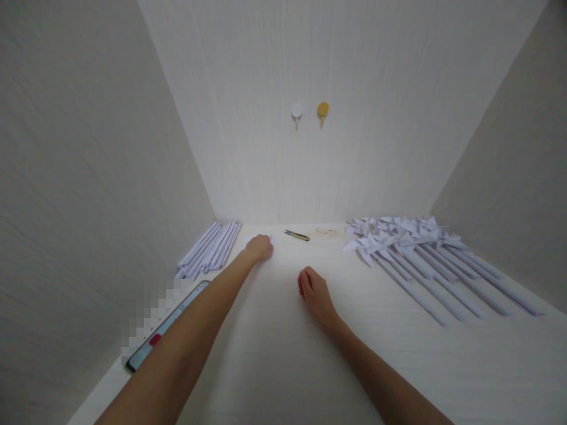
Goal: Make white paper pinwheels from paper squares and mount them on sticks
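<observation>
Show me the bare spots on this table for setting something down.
Bare: the near table between the two forearms, and the strip between the right hand and the pinwheels. Crowded: far left, where the left hand rests on paper beside the rolled sticks, with a phone on the left edge.

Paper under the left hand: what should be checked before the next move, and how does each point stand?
1. Left hand on the paper: ok, it rests on a small white piece.
2. Paper gripped: cannot tell, the fingers hide it.
3. Right hand free: cannot tell, it is curled on the table.
4. Cutter clear of both hands: ok, it lies apart near the wall.
5. Rolled sticks nearby: ok, just left of the left hand.
6. Pinwheels out of the way: ok, at the right.
</observation>
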`<state>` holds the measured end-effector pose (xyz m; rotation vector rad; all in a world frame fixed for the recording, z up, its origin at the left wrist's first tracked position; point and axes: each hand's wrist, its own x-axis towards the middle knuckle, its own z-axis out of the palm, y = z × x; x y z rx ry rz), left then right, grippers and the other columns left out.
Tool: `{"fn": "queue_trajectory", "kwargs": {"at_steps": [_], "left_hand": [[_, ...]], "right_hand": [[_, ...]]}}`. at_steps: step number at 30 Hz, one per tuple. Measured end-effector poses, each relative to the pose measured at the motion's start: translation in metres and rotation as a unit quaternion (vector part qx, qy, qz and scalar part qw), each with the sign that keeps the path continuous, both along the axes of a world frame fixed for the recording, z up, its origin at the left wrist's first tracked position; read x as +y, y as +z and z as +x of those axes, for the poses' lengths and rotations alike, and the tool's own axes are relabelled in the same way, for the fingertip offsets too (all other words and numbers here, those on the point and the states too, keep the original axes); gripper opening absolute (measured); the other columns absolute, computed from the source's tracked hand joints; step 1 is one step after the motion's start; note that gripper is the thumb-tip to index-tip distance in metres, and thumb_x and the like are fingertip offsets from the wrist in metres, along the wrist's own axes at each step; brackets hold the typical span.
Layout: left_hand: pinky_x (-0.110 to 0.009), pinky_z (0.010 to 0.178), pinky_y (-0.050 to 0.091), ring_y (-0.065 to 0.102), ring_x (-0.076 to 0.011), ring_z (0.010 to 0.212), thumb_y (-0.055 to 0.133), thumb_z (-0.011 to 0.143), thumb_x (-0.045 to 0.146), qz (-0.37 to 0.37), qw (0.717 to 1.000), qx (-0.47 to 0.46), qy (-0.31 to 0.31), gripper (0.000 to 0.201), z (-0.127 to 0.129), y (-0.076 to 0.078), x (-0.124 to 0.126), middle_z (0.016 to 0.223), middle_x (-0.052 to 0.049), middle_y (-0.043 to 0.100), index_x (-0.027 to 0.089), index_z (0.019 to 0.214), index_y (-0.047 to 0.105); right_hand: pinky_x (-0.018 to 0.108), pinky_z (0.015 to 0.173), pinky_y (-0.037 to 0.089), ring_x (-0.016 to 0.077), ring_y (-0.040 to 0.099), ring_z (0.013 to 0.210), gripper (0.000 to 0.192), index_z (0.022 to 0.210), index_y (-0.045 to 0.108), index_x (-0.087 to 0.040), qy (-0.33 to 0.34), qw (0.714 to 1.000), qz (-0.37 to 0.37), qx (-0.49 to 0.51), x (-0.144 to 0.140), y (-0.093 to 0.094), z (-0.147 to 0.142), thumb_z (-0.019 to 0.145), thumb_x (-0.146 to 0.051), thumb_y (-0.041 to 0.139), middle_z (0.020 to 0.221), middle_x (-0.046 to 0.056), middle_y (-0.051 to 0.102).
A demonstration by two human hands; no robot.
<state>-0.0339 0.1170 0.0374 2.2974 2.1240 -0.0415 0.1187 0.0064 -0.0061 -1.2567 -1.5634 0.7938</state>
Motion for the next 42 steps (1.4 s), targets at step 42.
{"fn": "queue_trajectory", "kwargs": {"at_steps": [42], "left_hand": [[-0.019,0.041,0.024,0.037,-0.0068,0.045,0.055,0.062,0.041,-0.027,0.732,-0.68,0.032,0.029,0.019,-0.042,-0.126,0.048,0.003,0.044,0.013,0.054,0.052]], "right_hand": [[0.019,0.04,0.02,0.0042,0.033,0.04,0.029,0.056,0.044,-0.017,0.135,0.951,-0.227,0.159,-0.017,0.009,0.047,0.058,-0.039,0.064,0.044,-0.008,0.04]]}}
